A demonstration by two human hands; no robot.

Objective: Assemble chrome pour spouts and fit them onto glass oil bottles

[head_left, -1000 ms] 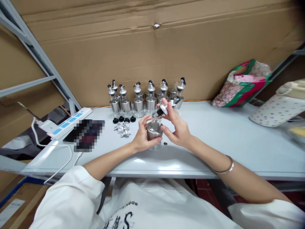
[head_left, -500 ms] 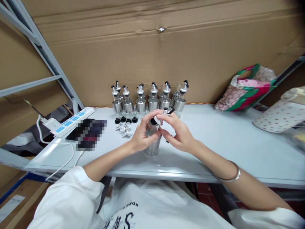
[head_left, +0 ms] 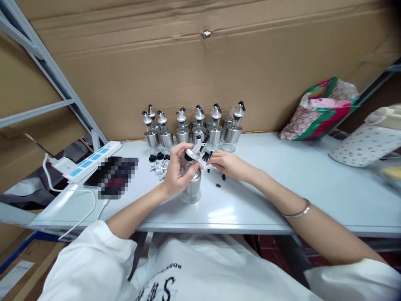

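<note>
My left hand [head_left: 178, 173] is wrapped round the neck of a glass and steel oil bottle [head_left: 191, 190] standing near the table's front. A silver pour spout [head_left: 194, 150] with a black flap sits on top of that bottle, tilted a little to the right. Beside it, my right hand [head_left: 228, 165] has its fingers pressed together at a small cluster of black plastic pieces [head_left: 206, 156]. Whether a piece is between the fingertips is hidden. More small black parts [head_left: 223, 177] lie loose on the table below this hand.
Several spouted bottles [head_left: 183, 134] stand in rows at the back. Black stoppers [head_left: 152, 158] and silver spouts [head_left: 158, 167] lie left of my left hand. A power strip [head_left: 94, 161] and a dark pixelated device [head_left: 109, 177] are farther left; a bag [head_left: 319, 110] and dotted jug [head_left: 366, 142] stand right.
My right hand has left the spout and moved down to the black pieces on the table. My left hand still holds the bottle, which sits slightly farther left in view.
</note>
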